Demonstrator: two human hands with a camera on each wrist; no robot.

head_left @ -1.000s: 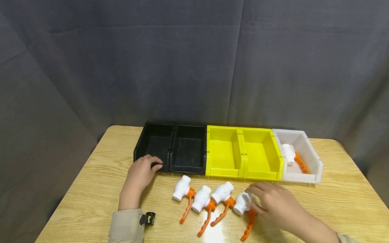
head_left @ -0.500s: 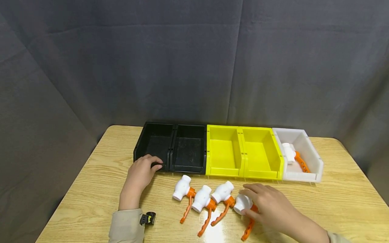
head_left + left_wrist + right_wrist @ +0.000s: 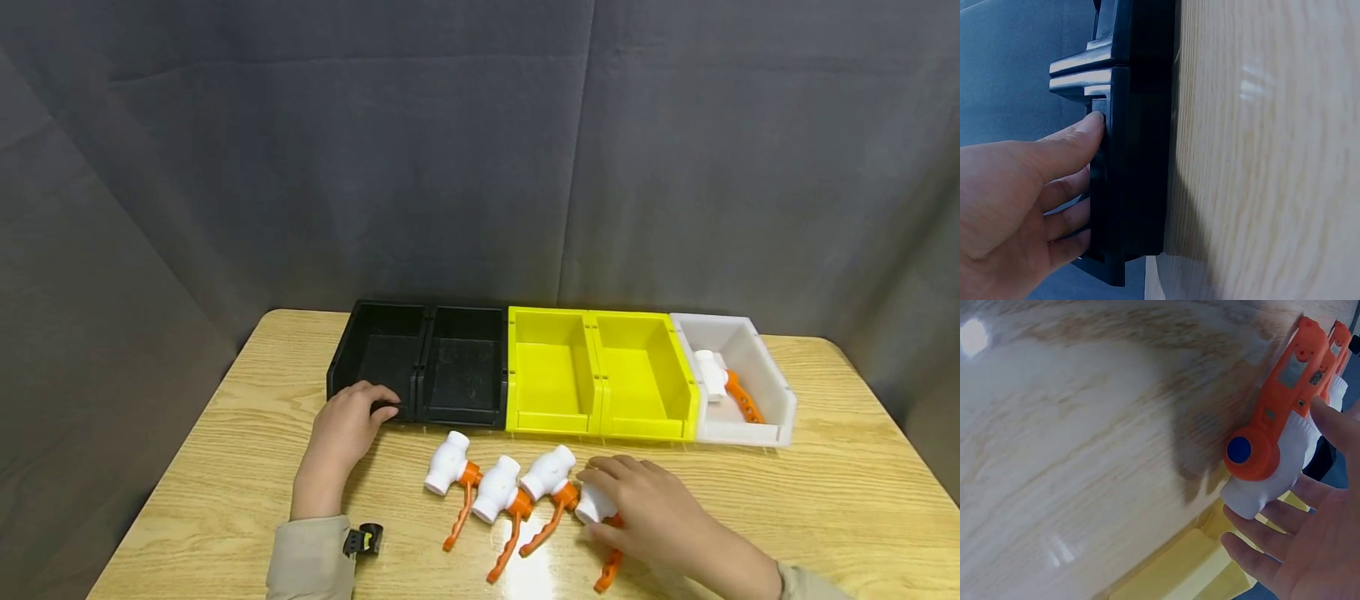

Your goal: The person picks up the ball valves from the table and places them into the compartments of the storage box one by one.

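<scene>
orange-handled and white-bodied, that's five valves on show! four lie in a row on the desk point(image 3: 217, 492): the leftmost valve point(image 3: 447, 463), the second valve point(image 3: 497, 490), the third valve point(image 3: 547, 472) and the rightmost valve point(image 3: 595, 505). the fifth valve point(image 3: 710, 377) sits inside the one white bin point(image 3: 776, 392). five bins side by side: the leftmost black bin point(image 3: 382, 358), another black bin point(image 3: 465, 367), two yellow bins point(image 3: 547, 375), then that white one.

two hands in play! the left hand point(image 3: 347, 423) pinches the leftmost black bin's front wall, thumb outside, fingers inside, just where it was a second ago. and the right hand point(image 3: 645, 507), fingers spread, has slid leftward since then, now covering more of the rightmost valve; whether it touches, can't tell! the other three in the row haven't budged, nor has the one in the white bin.
</scene>
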